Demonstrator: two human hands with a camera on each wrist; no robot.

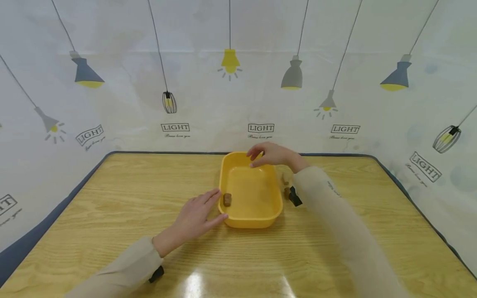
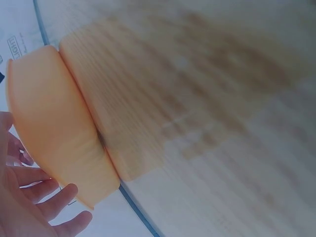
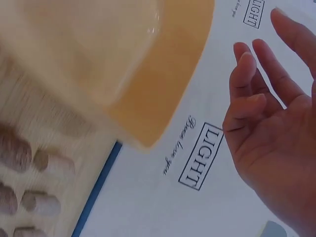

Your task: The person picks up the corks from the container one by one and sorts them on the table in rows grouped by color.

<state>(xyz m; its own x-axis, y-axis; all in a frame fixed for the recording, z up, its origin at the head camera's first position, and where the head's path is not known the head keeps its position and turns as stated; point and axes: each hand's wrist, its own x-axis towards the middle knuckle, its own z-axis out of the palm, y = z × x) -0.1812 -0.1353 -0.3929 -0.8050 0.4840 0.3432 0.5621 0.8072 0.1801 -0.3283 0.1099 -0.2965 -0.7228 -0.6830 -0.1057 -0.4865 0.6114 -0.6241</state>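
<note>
A yellow plastic basin [image 1: 250,222] stands on the table, with one small brown block [image 1: 227,200] inside by its left wall. My left hand [image 1: 195,215] is at the near left of the basin, its fingers spread and fingertips right at the rim. In the left wrist view those fingers reach along the basin's outer wall [image 2: 54,123]. Over the far end of the basin hovers my right hand [image 1: 271,154], fingers loosely bent. The right wrist view shows that hand [image 3: 281,118] with nothing in its palm or between its fingers.
Right of the basin, several brown and pale cork-like pieces [image 3: 54,163] lie in rows, partly hidden by the right sleeve [image 1: 328,207] in the head view. The wooden table [image 1: 149,182] ends at a dark blue edge, where a white curtain [image 1: 208,103] printed with lamps hangs.
</note>
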